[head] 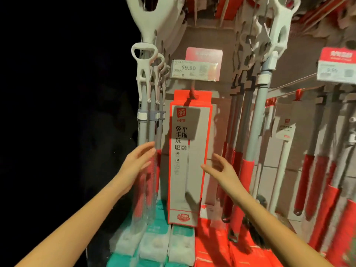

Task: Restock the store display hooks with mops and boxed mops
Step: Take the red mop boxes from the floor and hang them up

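Observation:
A tall grey boxed mop (187,157) with a red border hangs from a display hook (192,93) in the middle of the rack. My left hand (137,160) is open just left of the box, fingers spread in front of grey mop poles (149,120) with white loop handles. My right hand (221,168) is open just right of the box, fingers apart and close to its edge. Neither hand holds anything.
A price tag reading 59.90 (194,70) sits above the hook. Red-and-grey mops (244,151) hang to the right, more of them (325,170) at far right under another price tag (336,65). Teal and red packaged mop heads (173,243) line the bottom. The left is dark.

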A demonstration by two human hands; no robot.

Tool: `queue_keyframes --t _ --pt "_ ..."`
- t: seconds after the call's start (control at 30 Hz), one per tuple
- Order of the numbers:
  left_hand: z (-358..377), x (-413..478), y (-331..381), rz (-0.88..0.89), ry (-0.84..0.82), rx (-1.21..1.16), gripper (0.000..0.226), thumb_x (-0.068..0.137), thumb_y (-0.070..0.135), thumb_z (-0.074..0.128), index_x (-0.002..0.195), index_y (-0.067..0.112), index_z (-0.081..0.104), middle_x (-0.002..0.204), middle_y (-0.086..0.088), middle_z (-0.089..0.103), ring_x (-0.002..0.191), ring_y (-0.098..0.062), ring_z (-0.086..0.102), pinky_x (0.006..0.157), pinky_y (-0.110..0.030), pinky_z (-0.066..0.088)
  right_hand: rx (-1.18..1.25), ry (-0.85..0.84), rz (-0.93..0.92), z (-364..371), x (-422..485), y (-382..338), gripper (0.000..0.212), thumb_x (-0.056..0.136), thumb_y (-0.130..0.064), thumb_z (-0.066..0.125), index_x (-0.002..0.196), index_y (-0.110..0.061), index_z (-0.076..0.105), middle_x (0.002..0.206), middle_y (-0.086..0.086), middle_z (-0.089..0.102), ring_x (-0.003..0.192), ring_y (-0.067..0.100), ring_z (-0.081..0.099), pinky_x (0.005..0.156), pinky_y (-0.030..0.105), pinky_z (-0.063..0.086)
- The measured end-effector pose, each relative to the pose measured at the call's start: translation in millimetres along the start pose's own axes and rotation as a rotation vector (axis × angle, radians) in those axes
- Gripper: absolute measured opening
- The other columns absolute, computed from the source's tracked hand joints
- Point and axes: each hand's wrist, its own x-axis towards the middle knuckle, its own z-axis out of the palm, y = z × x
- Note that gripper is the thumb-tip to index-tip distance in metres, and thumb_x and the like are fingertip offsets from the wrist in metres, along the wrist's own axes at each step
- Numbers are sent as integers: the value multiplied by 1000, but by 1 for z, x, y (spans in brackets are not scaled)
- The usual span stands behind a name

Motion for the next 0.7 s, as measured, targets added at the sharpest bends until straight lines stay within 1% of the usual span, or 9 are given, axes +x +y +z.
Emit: queue_keyframes --t 0.17,0.2,0.27,0.33,0.4,0.5,0.6,0.63,0.7 --pt "-23 -111 3 10 13 262 36 86 23 66 118 37 56 114 6 64 107 1 59 102 -27 44 15 -212 0 44 -69 -14 70 80 -23 74 141 -13 41 133 10 52 125 20 48 108 34 38" --pt "-33 -131 5 6 10 331 38 85 23 68 116 40 54 113 8 64 105 2 59 101 -23 43 38 -263 8 57 -81 -19 69 80 -23 74 140 -14 41 132 7 52 125 20 48 109 34 38" --pt "-59 -170 15 -18 44 432 45 78 39 72 117 46 50 115 9 62 109 0 58 98 -19 43 84 -355 4 89 -106 -33 69 81 -22 73 141 -12 41 132 4 50 127 17 47 110 33 37" --pt "-88 -206 25 -43 106 467 49 79 38 73 121 41 48 118 5 61 112 -6 58 96 -17 44 127 -436 1 126 -123 -45 69 81 -20 73 141 -11 41 133 7 50 125 16 47 104 25 39" --pt "-124 -246 34 -85 188 459 46 85 22 67 125 31 47 120 0 60 113 -10 58 97 -18 45 153 -544 -10 171 -144 -63 68 79 -24 75 139 -16 44 133 8 53 122 16 51 99 25 42" --pt "-183 -311 55 -150 320 472 44 87 18 65 126 28 46 122 0 59 111 -8 59 99 -23 44 167 -715 -44 242 -177 -102 70 79 -35 75 140 -23 42 135 7 52 122 17 53 101 32 44" --pt "-246 -380 76 -160 534 461 45 88 9 62 129 16 46 117 -2 60 101 -3 59 92 -17 45 192 -888 -97 319 -221 -151 81 75 -46 74 144 -25 37 141 5 48 127 18 50 108 41 40" --pt "-267 -405 83 -176 599 468 45 88 7 61 130 13 46 116 -2 60 100 -3 59 91 -16 46 210 -939 -114 349 -237 -163 80 77 -44 73 144 -24 36 142 6 47 128 18 49 109 42 39" --pt "-311 -457 98 -226 681 466 43 89 8 61 129 14 46 116 -3 60 100 -3 59 92 -17 47 242 -1022 -147 408 -277 -195 73 82 -36 72 144 -22 37 142 7 47 126 18 50 106 35 41"
